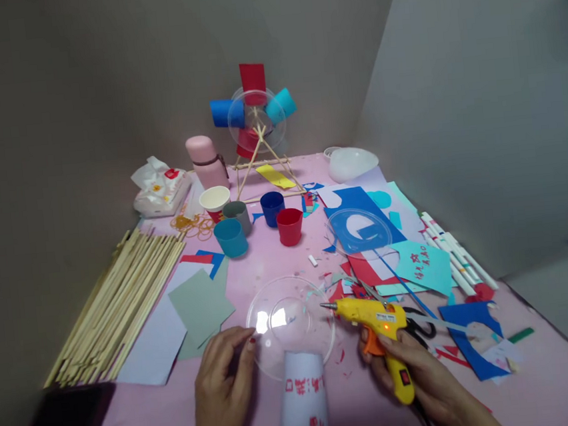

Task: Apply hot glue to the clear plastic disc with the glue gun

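while the right hand [401,356] is wrapping its fingers around the handle of a yellow glue gun [374,315], i am seeing the nozzle [328,306] pointing left, in line with the right rim of a clear disc [291,327]. that disc is lying on the pink tabletop [269,264], between the two hands, and a white paper cylinder [302,399] with red writing is overlapping its near edge. the left hand [224,379] is bending its fingers at the disc's left rim, thumb tip close to the forefinger; from here i cannot tell whether it is pinching that rim. beyond, a teal cup [231,238], a grey cup [240,218], a dark blue cup [274,210] and a red cup [290,227] are standing grouped. wooden sticks [117,309] are lying on the left; scissors [424,313], coloured paper [433,275] and white markers [471,260] are lying on the right. at the back, a wooden stand [260,135] is carrying a wheel [253,102], near a pink flask [209,170].
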Demonstrator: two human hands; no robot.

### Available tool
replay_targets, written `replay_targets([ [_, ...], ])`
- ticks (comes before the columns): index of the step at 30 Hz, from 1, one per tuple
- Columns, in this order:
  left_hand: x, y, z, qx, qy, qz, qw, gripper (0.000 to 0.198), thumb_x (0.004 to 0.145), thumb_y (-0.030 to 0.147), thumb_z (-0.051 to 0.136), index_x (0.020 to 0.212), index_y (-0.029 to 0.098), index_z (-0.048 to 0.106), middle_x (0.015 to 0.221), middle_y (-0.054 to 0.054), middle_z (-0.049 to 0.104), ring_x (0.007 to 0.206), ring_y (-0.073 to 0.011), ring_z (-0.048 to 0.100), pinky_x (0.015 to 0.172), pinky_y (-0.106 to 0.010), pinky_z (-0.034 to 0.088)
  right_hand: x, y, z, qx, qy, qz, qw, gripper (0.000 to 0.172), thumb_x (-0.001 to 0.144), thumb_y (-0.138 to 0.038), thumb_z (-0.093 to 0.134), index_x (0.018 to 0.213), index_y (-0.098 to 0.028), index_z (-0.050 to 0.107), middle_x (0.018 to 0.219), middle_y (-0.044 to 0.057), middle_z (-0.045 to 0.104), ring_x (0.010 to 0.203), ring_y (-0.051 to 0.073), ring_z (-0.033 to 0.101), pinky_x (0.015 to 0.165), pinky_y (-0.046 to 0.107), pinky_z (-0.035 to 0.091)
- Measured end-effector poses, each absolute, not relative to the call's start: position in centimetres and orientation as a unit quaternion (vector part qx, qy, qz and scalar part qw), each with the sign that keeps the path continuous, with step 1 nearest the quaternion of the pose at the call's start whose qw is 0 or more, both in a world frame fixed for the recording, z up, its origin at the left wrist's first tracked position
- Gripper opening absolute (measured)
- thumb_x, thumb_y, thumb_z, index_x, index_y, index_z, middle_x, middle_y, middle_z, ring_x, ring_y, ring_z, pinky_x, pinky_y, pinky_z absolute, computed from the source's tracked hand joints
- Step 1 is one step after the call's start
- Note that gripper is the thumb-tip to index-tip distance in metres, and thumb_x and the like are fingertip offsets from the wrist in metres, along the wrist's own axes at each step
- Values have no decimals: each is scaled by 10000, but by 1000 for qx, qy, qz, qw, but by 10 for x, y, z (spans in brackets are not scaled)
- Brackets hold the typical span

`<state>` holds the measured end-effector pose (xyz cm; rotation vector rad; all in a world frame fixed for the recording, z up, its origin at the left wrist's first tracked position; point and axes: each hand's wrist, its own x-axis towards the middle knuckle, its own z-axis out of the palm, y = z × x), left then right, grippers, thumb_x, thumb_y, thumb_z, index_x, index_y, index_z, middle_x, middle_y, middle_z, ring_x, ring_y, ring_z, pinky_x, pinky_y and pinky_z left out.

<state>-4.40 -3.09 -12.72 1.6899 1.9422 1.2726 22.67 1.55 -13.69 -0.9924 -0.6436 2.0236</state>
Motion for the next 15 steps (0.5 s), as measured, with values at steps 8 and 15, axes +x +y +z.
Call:
replay_targets([
  [8,-45,-33,-115,557,663,460,195,198,819,304,586,992,265,673,1061,-60,672,1065,-242,579,968,-373,420,225,19,-137,-377,-252,793,408,302,690,-381,786,772,-115,670,640,54,694,344,63,529,329,139,379],
  [15,-15,-59,-78,563,629,373,385,787,547,304,836,1283,323,558,1479,-73,404,1361,-347,332,1103,-509,265,221,19,-135,-366,-261,787,423,319,667,-384,803,728,-112,647,603,42,683,348,64,539,325,130,385],
])
